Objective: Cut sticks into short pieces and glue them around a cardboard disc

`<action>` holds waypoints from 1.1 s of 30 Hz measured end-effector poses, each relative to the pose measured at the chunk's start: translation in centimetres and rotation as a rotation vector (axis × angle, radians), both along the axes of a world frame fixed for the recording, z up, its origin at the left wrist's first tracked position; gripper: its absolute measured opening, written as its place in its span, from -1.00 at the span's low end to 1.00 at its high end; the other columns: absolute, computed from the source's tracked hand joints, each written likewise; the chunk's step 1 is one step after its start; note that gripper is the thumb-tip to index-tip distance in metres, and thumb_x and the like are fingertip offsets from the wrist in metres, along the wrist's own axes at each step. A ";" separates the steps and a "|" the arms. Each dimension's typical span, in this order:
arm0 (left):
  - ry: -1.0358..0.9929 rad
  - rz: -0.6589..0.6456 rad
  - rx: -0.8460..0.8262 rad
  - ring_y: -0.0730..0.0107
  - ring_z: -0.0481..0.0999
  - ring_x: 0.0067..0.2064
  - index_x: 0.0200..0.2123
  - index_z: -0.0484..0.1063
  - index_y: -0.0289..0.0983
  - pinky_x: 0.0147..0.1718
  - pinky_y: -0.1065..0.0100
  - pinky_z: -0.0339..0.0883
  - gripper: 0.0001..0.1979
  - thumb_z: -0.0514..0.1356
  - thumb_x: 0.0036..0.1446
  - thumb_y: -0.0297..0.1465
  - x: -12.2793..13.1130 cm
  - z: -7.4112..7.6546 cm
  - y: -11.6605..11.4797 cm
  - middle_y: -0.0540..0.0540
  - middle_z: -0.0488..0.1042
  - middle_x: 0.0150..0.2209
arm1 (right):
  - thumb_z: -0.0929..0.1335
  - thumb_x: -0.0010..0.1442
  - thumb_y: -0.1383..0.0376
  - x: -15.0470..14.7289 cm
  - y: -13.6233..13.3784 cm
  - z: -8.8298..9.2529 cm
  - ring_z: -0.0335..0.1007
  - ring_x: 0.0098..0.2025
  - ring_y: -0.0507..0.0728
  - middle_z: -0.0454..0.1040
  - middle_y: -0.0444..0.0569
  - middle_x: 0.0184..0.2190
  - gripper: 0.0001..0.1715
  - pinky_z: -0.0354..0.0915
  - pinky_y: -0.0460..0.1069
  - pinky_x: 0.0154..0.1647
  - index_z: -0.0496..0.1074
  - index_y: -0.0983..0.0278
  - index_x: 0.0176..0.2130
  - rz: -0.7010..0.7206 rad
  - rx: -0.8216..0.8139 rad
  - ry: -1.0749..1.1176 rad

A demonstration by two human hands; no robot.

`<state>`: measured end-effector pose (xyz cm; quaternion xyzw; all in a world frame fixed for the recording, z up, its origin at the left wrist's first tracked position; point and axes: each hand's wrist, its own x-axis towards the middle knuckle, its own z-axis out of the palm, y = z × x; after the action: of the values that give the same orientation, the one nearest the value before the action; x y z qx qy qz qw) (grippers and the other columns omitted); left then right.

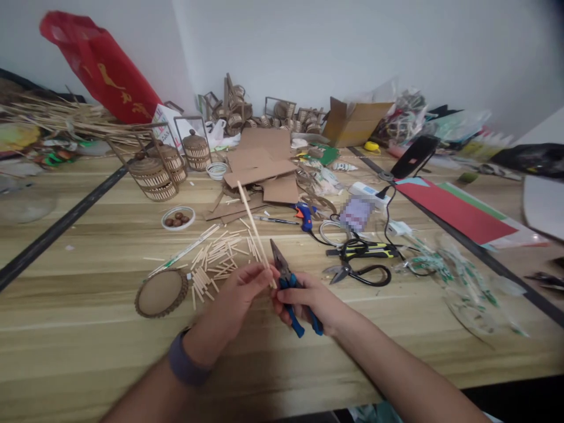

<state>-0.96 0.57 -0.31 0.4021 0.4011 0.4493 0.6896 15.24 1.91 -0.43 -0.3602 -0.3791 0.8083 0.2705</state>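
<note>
My left hand (pixel 249 288) pinches a thin wooden stick (pixel 252 220) near its lower end, and the stick slants up and away to the left. In my right hand (pixel 308 302) is a pair of needle-nose pliers (pixel 287 279) with blue handles, its jaws pointing up beside the stick. Both hands meet above the table's front half. Short cut sticks (pixel 224 249) lie loosely piled just beyond my left hand. Left of them rests a round cardboard disc (pixel 161 292) with a braided brown rim.
Shears (pixel 359 273), a blue glue gun (pixel 305 216) and a cutter (pixel 370 251) lie to the right. Brown balls sit in a white lid (pixel 178 218). Small lidded baskets (pixel 154 176) stand at the back left, with cardboard sheets (pixel 264 155) near the middle.
</note>
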 end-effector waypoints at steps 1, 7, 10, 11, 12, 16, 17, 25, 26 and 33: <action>-0.033 -0.045 -0.014 0.35 0.46 -0.52 -0.36 0.52 -0.26 -0.49 0.33 0.38 -0.64 0.32 0.01 -0.07 0.2 -0.1 -0.1 -0.02 0.50 -0.49 | 0.49 -0.15 0.26 -0.1 -0.1 -0.2 0.32 -0.63 -0.01 0.46 -0.12 -0.62 -0.73 0.20 -0.12 -0.61 0.39 0.34 -0.46 0.031 -0.044 0.015; -0.063 -0.035 -0.031 0.43 0.38 -0.68 -0.33 0.50 -0.28 -0.68 0.42 0.28 -0.68 0.32 0.04 -0.13 0.2 0.6 -0.4 0.09 0.31 -0.66 | 0.47 -0.09 0.30 0.0 -0.6 -0.4 0.44 -0.49 0.02 0.52 -0.07 -0.49 -0.71 0.35 -0.08 -0.43 0.43 0.35 -0.31 0.105 -0.123 0.153; -0.060 -0.012 -0.009 0.46 0.37 -0.65 -0.36 0.48 -0.26 -0.70 0.45 0.22 -0.74 0.30 0.07 -0.17 -0.2 1.1 -0.3 0.07 0.36 -0.61 | 0.47 -0.10 0.32 0.5 -0.6 0.0 0.48 -0.36 0.10 0.53 -0.03 -0.36 -0.60 0.40 0.02 -0.34 0.42 0.32 -0.20 0.178 -0.125 0.178; -0.049 -0.005 0.001 0.46 0.37 -0.63 -0.37 0.48 -0.26 -0.69 0.45 0.21 -0.74 0.30 0.08 -0.17 -0.2 1.2 -0.2 0.05 0.39 -0.58 | 0.47 -0.10 0.32 0.6 -0.6 0.1 0.47 -0.35 0.11 0.51 -0.03 -0.33 -0.57 0.39 0.02 -0.35 0.42 0.31 -0.16 0.192 -0.115 0.174; -0.038 0.002 0.018 0.45 0.38 -0.61 -0.37 0.49 -0.26 -0.67 0.45 0.21 -0.74 0.30 0.08 -0.17 -0.3 1.3 -0.2 0.03 0.41 -0.56 | 0.46 -0.09 0.32 0.8 -0.6 0.3 0.46 -0.35 0.11 0.50 -0.03 -0.32 -0.54 0.38 0.02 -0.37 0.42 0.31 -0.13 0.196 -0.096 0.164; 0.083 0.105 0.121 0.32 0.49 -0.43 -0.39 0.55 -0.26 -0.41 0.36 0.34 -0.72 0.32 0.03 -0.15 -1.0 2.2 0.3 -0.03 0.52 -0.50 | 0.45 -0.06 0.30 1.6 -0.2 1.5 0.39 -0.34 0.07 0.47 -0.03 -0.31 -0.52 0.27 -0.04 -0.38 0.43 0.32 -0.09 0.158 0.104 -0.004; 0.136 0.140 0.145 0.27 0.52 -0.36 -0.39 0.56 -0.26 -0.33 0.34 0.34 -0.73 0.33 0.02 -0.15 -1.3 2.6 0.4 -0.06 0.55 -0.45 | 0.45 -0.06 0.30 1.8 0.0 1.9 0.37 -0.33 0.07 0.46 -0.03 -0.30 -0.52 0.26 -0.04 -0.37 0.44 0.32 -0.08 0.147 0.172 -0.073; 0.507 -0.040 0.324 0.23 0.52 -0.26 -0.42 0.57 -0.25 -0.23 0.35 0.27 -0.73 0.17 0.19 -0.24 -3.4 3.9 1.2 -0.08 0.61 -0.37 | 0.38 0.09 0.28 3.7 1.1 3.8 0.33 -0.26 0.08 0.47 -0.09 -0.30 -0.78 0.26 -0.02 -0.21 0.48 0.28 -0.21 0.254 0.579 -0.418; 0.503 -0.077 0.321 0.23 0.52 -0.26 -0.44 0.56 -0.25 -0.24 0.35 0.27 -0.72 0.17 0.19 -0.24 -3.5 3.7 1.2 -0.09 0.61 -0.38 | 0.38 0.10 0.27 3.7 1.1 3.8 0.33 -0.27 0.08 0.46 -0.09 -0.31 -0.78 0.26 -0.03 -0.22 0.48 0.28 -0.21 0.265 0.586 -0.424; 0.344 -0.229 0.259 0.21 0.54 -0.30 -0.50 0.53 -0.25 -0.25 0.32 0.31 -0.71 0.22 0.13 -0.19 -3.1 2.8 1.2 -0.11 0.58 -0.45 | 0.35 0.10 0.25 3.3 1.1 3.4 0.33 -0.29 0.08 0.44 -0.09 -0.33 -0.77 0.27 -0.03 -0.25 0.47 0.29 -0.23 0.330 0.585 -0.428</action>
<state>-4.11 1.76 2.52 0.6005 0.4034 0.3409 0.6004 18.53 3.01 3.02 -0.3625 -0.6938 0.6056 0.1430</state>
